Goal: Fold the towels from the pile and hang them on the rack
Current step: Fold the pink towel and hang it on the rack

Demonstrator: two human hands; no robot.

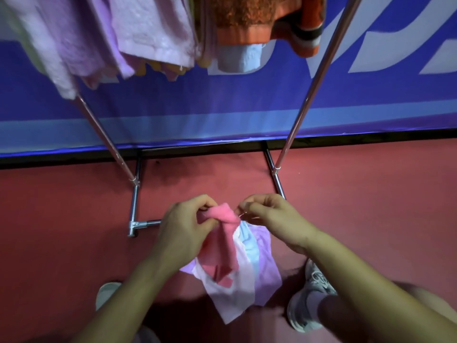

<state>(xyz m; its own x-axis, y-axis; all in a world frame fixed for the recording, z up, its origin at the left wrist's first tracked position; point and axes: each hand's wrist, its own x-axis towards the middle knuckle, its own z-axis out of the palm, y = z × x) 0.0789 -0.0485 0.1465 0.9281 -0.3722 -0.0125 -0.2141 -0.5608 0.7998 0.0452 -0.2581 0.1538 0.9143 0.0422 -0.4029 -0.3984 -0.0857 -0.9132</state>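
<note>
A striped towel (247,273) with pink, white, light blue and lilac bands hangs bunched between my hands, low in the middle of the head view. My left hand (185,226) pinches its pink top edge on the left. My right hand (269,216) pinches the same edge on the right, close beside the left. The metal rack (300,112) stands just beyond, its two uprights rising to the top of the frame. Lilac and pink towels (138,33) and an orange towel (249,18) hang from its top.
The rack's chrome base frame (134,206) lies on the red floor (61,231) right ahead of my hands. A blue and white banner (197,107) covers the wall behind. My shoes (311,300) are on the floor below, one at each side.
</note>
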